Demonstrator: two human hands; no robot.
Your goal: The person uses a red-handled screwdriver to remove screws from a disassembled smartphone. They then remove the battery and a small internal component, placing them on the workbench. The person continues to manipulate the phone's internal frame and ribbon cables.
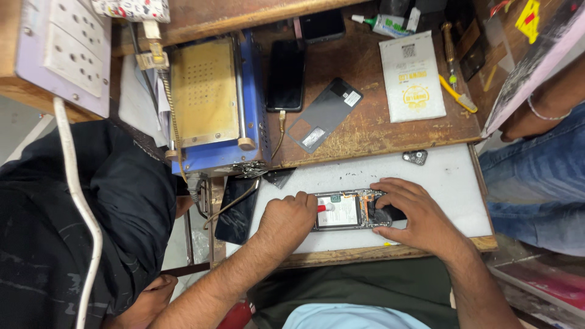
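Observation:
An opened phone (348, 210) with its back removed lies on a white mat (439, 176), its battery and circuit board showing. My left hand (286, 220) is closed on a small tool with a red and white handle (325, 207), whose tip rests on the phone's left end. My right hand (417, 214) presses down on the phone's right end, fingers spread over its edge.
A blue heating machine (213, 103) with a brass top stands at the back left. On the wooden bench behind lie a black phone (286, 74), a grey back cover (324, 114), a white pouch (412, 76) and a yellow tool (457, 94). Other people sit at the left and right.

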